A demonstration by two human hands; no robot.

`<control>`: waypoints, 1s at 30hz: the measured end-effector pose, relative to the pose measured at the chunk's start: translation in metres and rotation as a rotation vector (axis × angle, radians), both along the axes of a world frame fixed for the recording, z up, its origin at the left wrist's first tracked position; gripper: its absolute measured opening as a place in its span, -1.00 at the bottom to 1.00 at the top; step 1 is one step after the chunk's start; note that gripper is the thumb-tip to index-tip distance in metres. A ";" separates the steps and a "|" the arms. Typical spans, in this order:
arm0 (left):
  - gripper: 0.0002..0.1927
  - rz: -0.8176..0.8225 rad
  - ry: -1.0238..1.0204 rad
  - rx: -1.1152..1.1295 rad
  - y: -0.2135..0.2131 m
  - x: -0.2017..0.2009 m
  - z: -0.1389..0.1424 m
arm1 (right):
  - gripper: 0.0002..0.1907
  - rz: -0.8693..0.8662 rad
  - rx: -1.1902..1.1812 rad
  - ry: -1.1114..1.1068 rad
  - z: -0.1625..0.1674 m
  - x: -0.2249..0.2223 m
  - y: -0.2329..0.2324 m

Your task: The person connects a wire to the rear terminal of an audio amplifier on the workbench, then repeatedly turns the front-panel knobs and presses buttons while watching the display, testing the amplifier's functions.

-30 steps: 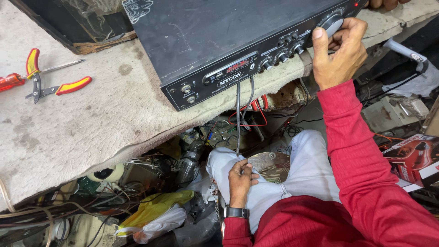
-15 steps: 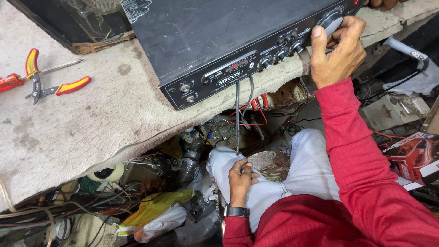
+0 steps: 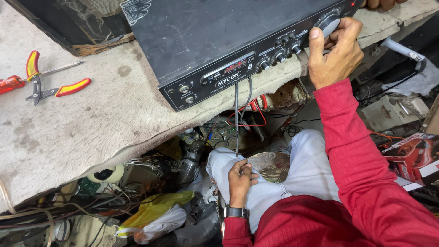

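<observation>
Fingers [image 3: 315,34] of the right hand [image 3: 333,52] stay curled around the large volume knob [image 3: 330,23] at two o'clock on the black amplifier [image 3: 219,36], barely shifted from a second ago, so the turning continues. Left hand [image 3: 240,176], loosely closed, still pinches the dangling cable [image 3: 237,119] on the lap; pliers [image 3: 43,84] lie untouched on the tabletop [image 3: 91,123].

Red-yellow pliers [image 3: 52,87] on worn cloth bench [image 3: 82,132]; yellow bag [image 3: 155,208] beneath.

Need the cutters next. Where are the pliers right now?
The pliers lie far left in the head view on the cloth-covered bench, beside a red screwdriver, away from both hands.
</observation>
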State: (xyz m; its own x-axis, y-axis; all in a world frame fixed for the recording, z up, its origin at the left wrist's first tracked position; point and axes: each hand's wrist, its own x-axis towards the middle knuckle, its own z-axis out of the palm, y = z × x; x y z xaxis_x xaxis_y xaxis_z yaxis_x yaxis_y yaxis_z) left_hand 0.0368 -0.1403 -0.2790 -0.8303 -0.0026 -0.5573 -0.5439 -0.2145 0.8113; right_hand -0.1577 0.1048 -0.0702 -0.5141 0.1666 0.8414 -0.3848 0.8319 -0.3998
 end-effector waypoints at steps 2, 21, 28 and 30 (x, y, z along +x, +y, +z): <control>-0.62 0.002 -0.001 -0.003 0.000 0.000 0.000 | -0.55 -0.001 0.002 0.003 0.000 0.000 -0.001; -0.62 0.003 0.010 -0.009 0.002 -0.001 0.001 | -0.57 0.008 0.004 0.003 0.005 0.002 -0.002; -0.61 0.002 0.003 -0.004 0.001 -0.002 0.001 | -0.58 0.008 0.012 -0.002 0.006 0.001 -0.001; -0.61 0.002 0.003 -0.010 0.001 -0.001 0.001 | -0.58 0.008 0.014 -0.002 0.005 0.001 -0.002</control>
State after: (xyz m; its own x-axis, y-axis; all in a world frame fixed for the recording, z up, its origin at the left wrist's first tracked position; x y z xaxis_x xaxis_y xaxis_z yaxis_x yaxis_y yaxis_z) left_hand 0.0355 -0.1395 -0.2781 -0.8318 -0.0104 -0.5550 -0.5412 -0.2074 0.8149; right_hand -0.1565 0.1031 -0.0648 -0.5170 0.1513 0.8425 -0.3902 0.8343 -0.3894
